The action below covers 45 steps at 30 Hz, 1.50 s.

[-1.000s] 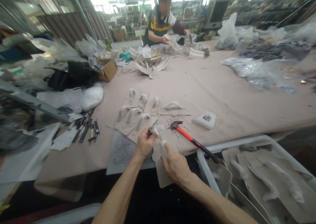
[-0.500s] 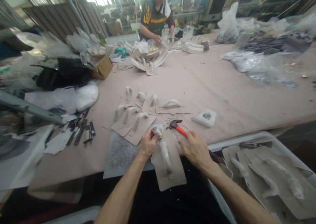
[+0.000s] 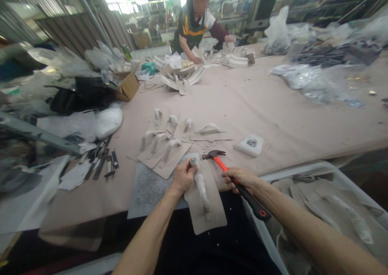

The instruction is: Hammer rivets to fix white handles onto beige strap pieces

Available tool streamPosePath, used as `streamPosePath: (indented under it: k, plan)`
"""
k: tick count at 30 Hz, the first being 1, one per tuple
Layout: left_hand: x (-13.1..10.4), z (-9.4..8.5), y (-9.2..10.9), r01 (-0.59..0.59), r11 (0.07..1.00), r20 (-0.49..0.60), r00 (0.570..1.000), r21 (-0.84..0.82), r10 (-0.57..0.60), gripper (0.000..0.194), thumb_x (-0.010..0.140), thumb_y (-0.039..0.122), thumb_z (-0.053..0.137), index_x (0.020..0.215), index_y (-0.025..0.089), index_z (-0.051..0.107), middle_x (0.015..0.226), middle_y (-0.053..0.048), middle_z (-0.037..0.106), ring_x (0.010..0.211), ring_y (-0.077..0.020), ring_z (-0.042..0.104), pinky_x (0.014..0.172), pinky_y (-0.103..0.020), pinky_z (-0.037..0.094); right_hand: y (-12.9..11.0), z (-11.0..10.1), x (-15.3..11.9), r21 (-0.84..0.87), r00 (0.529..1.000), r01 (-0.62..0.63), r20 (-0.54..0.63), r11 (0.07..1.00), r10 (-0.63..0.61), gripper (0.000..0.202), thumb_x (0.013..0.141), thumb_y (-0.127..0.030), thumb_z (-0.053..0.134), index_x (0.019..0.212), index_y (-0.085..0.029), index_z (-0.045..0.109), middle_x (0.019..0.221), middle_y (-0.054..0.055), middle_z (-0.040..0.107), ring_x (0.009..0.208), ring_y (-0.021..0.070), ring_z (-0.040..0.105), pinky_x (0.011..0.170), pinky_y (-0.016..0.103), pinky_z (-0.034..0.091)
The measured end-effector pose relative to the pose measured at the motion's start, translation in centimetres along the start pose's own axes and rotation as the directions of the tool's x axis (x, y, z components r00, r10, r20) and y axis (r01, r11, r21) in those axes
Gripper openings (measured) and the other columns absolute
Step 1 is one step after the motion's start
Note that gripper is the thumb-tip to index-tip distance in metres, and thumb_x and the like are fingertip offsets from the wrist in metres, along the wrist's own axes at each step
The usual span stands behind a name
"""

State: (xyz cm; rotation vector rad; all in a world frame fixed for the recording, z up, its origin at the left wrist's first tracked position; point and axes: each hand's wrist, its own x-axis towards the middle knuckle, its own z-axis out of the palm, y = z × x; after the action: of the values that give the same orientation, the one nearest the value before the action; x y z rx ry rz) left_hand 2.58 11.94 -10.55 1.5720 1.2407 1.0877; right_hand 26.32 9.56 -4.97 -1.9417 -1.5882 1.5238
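Note:
My right hand (image 3: 242, 179) is wrapped around the claw hammer (image 3: 219, 162), which has a red shaft and a black grip. Its dark head hangs just above the table, right of my left hand (image 3: 185, 177). The left thumb and fingers pinch a short, pale, metal-looking cylinder (image 3: 194, 161) standing at the far end of a beige panel (image 3: 214, 202). A plastic-wrapped handle (image 3: 202, 192) runs along that panel, fixed at its near end by what looks like a rivet. The panel juts over the table edge, with part of a speckled grey plate (image 3: 151, 194) showing to its left.
Several similar handled panels (image 3: 172, 156) lie ahead. Small pale bits (image 3: 209, 147) are scattered beside a white holder (image 3: 250, 145). At right, a white bin (image 3: 321, 166) contains more panels. Dark tools (image 3: 100, 162) lie left. Across the table works a person (image 3: 192, 32).
My right hand has closed around the hammer's handle, where before it lay over it with fingers looser. The hammer has shifted slightly. Across the table, the person's arms have spread apart.

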Motion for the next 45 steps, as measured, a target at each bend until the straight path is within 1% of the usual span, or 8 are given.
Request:
streamPosePath:
  k: [4,7,14,19,24,33,40,45]
  plan:
    - [0.0,-0.2,0.1,-0.053,0.996,0.052,0.997,0.066,0.049,0.014,0.081,0.015,0.061,0.091,0.020,0.070,0.074,0.001,0.065,0.069,-0.0164,0.058,0.067,-0.026,0.044,-2.5,-0.1,-2.3,0.057,0.979,0.152,-0.147,0.987,-0.142,0.023,0.096,-0.039,0.032,0.080,-0.024,0.038,0.062,-0.004,0.046,0.048,0.0112,0.044,0.046,0.023,0.037]
    - [-0.1,-0.2,0.2,-0.063,0.995,0.049,0.997,0.079,0.059,0.011,0.081,0.016,0.062,0.087,0.021,0.070,0.070,0.002,0.061,0.064,-0.0150,0.053,0.064,-0.025,0.040,-3.7,-0.7,-4.2,-0.302,0.825,0.340,-0.359,0.891,-0.436,0.029,0.098,-0.045,0.033,0.081,-0.023,0.042,0.062,-0.002,0.049,0.053,0.0136,0.044,0.052,0.026,0.030]
    - [-0.2,-0.2,0.4,-0.038,0.996,0.043,0.998,0.079,0.035,0.014,0.081,0.018,0.062,0.092,0.021,0.070,0.065,0.003,0.059,0.059,-0.0144,0.050,0.060,-0.024,0.038,-7.0,-4.3,-7.0,-0.745,0.855,0.293,-0.077,0.599,-0.514,0.017,0.097,-0.034,0.048,0.086,-0.020,0.053,0.058,0.000,0.051,0.049,0.0136,0.040,0.052,0.029,0.018]
    - [-0.3,-0.2,0.1,-0.060,0.995,0.040,0.998,0.078,0.057,0.015,0.080,0.018,0.064,0.093,0.021,0.072,0.071,0.001,0.063,0.064,-0.0164,0.055,0.065,-0.026,0.040,-8.9,-4.5,-7.6,-0.600,0.618,0.275,-0.488,0.751,-0.616,0.031,0.103,-0.040,0.027,0.096,-0.022,0.051,0.063,0.001,0.054,0.052,0.0146,0.045,0.053,0.028,0.027]
    - [-0.5,-0.2,-0.1,-0.056,0.996,0.083,0.995,0.063,0.050,0.019,0.080,0.019,0.065,0.097,0.022,0.074,0.072,-0.001,0.065,0.065,-0.0178,0.056,0.066,-0.028,0.042,-5.7,-2.0,-5.7,-0.743,0.908,0.246,-0.048,0.623,-0.416,0.021,0.097,-0.033,0.043,0.089,-0.019,0.056,0.063,0.003,0.057,0.050,0.0147,0.043,0.051,0.031,0.019]
    - [-0.6,0.1,-0.4,-0.047,0.999,0.065,0.997,0.020,0.046,0.018,0.082,0.022,0.064,0.098,0.023,0.074,0.075,-0.001,0.066,0.068,-0.0175,0.059,0.067,-0.028,0.046,1.0,-1.5,-0.8,-0.699,0.956,0.129,-0.101,0.703,-0.276,0.027,0.101,-0.035,0.041,0.092,-0.018,0.061,0.071,0.005,0.062,0.063,0.0173,0.054,0.059,0.028,0.032]
    - [-0.3,0.3,-0.1,0.021,0.997,0.025,1.000,-0.076,-0.019,0.015,0.077,0.024,0.070,0.091,0.021,0.072,0.077,0.000,0.069,0.071,-0.0171,0.063,0.070,-0.027,0.050,-0.6,4.0,-0.3,-0.677,0.700,0.528,0.006,0.512,-0.714,0.042,0.091,-0.016,0.049,0.133,-0.015,0.051,0.124,0.015,0.056,0.104,0.0242,0.054,0.087,0.038,0.045]
    - [0.3,-0.4,-0.4,0.135,0.944,-0.209,0.957,-0.300,-0.203,0.026,0.077,0.039,0.074,0.090,0.017,0.069,0.081,-0.003,0.073,0.073,-0.0168,0.067,0.069,-0.026,0.053,-1.3,8.6,-1.0,-0.628,0.639,0.676,0.240,0.385,-0.731,0.020,0.091,-0.013,0.048,0.099,-0.016,0.065,0.115,0.013,0.059,0.092,0.0221,0.053,0.082,0.037,0.046]
